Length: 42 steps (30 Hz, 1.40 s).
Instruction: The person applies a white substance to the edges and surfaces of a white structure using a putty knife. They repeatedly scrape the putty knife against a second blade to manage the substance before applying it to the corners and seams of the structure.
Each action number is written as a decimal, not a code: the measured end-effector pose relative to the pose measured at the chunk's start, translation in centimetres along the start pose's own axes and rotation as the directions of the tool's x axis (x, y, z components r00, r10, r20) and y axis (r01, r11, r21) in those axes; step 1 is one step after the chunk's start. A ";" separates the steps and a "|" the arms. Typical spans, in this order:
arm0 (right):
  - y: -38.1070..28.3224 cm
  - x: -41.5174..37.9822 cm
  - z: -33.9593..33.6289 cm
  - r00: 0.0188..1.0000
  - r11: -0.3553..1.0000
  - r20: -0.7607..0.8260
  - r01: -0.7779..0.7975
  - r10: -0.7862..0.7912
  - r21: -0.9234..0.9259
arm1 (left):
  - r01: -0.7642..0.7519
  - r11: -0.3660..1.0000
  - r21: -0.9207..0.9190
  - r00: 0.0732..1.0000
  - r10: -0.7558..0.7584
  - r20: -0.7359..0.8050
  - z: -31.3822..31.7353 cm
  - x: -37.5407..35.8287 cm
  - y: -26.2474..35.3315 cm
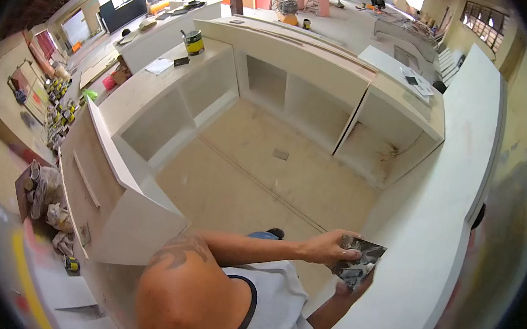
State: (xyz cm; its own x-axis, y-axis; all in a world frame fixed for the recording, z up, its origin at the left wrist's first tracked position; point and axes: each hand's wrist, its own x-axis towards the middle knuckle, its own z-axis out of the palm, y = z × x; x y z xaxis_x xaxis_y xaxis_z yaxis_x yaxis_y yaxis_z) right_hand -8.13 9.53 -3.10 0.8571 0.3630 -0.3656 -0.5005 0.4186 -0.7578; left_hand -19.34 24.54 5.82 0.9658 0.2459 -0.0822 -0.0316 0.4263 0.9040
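My left hand (334, 247) reaches across to the right and grips a dark, squarish plate (356, 246) by its left edge, thumb lying on top. Pale grey-white smears cover the plate's shiny face. Just below it, my right hand (352, 290) is closed at the plate's lower edge, its fingers mostly hidden; I cannot tell what it holds. Both hands are beside the long white panel (418, 238), which rises along my right side.
Open-fronted white cabinets (213, 92) enclose the floor in front of me. A paint can (194, 43) stands on the left counter near some papers (159, 65). Another white panel (141, 229) stands at left. Papers (415, 80) lie on the far right counter. A small flat piece (281, 155) lies on the floor.
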 end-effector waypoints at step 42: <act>13.3 -34.3 13.5 0.306 0.735 -0.746 0.585 -0.592 -0.344 | -0.217 0.938 0.270 0.533 -0.118 0.838 -4.9 -14.0 2.1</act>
State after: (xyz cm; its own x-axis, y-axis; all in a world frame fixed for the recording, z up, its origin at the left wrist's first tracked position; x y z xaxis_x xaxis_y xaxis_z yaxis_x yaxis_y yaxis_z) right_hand -45.81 13.89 6.63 0.6493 -0.7576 -0.0663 0.1750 0.2337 -0.9564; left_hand -34.15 26.27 6.77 0.7339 -0.6488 0.2011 -0.1698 0.1115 0.9792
